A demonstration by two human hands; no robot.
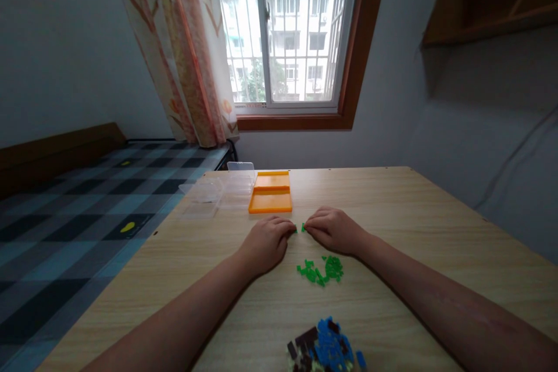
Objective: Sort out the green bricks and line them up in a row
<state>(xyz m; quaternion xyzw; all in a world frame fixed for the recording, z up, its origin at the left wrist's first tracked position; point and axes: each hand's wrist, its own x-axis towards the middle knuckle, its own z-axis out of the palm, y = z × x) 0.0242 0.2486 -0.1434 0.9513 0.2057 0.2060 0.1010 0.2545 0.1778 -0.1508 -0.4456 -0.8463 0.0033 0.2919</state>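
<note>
Left hand [267, 244]: fingers drawn together; a small bright-green plastic piece [296, 229], partly covered, is held at the fingertips. Right hand [335, 230]: fingers likewise narrowed; a second small green piece [303, 226] is held at the fingertips, facing the first across a narrow gap. Both pieces are positioned low over the pale wood-grained surface [405, 209]; whether contact is made with it cannot be told.

Loose green plastic pieces [333, 268]: scattered in an irregular cluster, more densely gathered at the right, placed nearer the wearer than the hands. Mixed heap of blue, dark-brown and pale small pieces [332, 346]: set at the near edge of the view, partly cut off.

Shallow orange plastic tray [270, 201]: divided into two sections by a crosswise ridge, laid beyond the left hand. Transparent plastic cases [235, 192]: placed just left of the tray.
</note>
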